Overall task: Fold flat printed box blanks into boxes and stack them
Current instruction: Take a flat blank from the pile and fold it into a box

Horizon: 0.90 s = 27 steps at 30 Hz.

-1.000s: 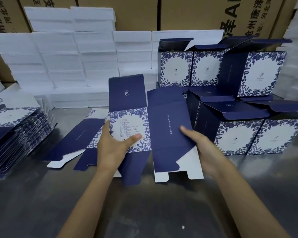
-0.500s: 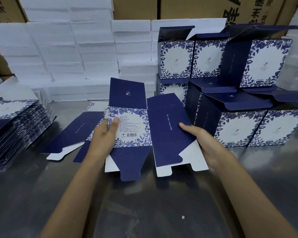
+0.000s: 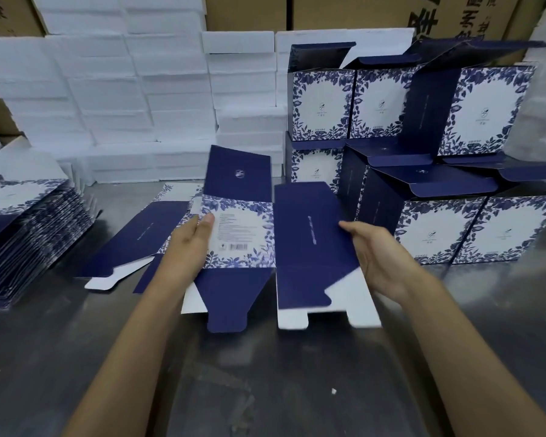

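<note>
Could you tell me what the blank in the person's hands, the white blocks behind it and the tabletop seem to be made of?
Box blank: looks like thin printed paperboard, navy with a floral panel outside, plain white inside, creased along fold lines. White blocks: probably foam, judging by their matt, slightly grainy faces. Tabletop: seemingly sheet metal, grey with blurry reflections and scuffs.

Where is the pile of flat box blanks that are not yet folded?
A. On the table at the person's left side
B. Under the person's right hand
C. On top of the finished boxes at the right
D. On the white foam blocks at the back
A: the pile of flat blanks lies on the metal table at the far left, while the finished boxes stand at the right.
</note>
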Each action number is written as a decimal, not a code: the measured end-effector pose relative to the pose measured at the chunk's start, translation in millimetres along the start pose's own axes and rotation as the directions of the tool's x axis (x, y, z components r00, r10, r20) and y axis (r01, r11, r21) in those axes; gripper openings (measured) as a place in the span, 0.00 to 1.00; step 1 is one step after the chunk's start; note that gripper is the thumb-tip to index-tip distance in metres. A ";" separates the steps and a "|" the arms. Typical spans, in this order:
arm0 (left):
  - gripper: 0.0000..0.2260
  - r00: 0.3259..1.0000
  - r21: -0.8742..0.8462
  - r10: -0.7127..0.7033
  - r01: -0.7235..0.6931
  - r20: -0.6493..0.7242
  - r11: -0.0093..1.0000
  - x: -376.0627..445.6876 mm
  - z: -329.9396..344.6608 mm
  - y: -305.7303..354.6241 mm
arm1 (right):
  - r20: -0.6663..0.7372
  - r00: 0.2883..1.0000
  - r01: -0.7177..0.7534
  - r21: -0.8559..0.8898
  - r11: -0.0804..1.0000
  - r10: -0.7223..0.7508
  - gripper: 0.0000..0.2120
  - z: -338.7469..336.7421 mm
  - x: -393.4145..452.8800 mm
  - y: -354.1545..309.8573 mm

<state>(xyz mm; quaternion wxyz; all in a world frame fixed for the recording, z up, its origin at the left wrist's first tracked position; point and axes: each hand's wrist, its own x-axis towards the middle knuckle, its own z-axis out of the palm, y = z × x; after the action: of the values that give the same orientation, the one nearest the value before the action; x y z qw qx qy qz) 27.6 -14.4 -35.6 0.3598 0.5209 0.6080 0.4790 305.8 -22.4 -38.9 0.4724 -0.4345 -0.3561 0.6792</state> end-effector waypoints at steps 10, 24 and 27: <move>0.21 0.986 -0.047 -0.166 0.165 -0.016 0.985 9.2 -2.9 0.4 | -0.061 0.996 0.053 -0.086 0.995 -0.058 0.13 3.5 1.6 4.4; 0.18 0.993 0.086 -0.115 0.112 0.039 0.990 4.1 3.0 -0.3 | -0.219 0.971 0.083 -0.079 0.993 -0.099 0.17 4.1 7.0 3.6; 0.18 0.998 0.061 -0.053 0.056 -0.039 0.997 3.4 1.7 1.4 | -0.132 0.989 0.037 -0.164 0.986 -0.059 0.16 3.9 7.9 6.6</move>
<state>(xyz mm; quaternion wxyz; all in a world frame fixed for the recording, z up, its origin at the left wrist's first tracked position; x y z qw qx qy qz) 29.0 -10.7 -34.5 0.3448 0.5061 0.6433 0.4595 298.6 -17.2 -45.4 0.4753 -0.5080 -0.3869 0.6053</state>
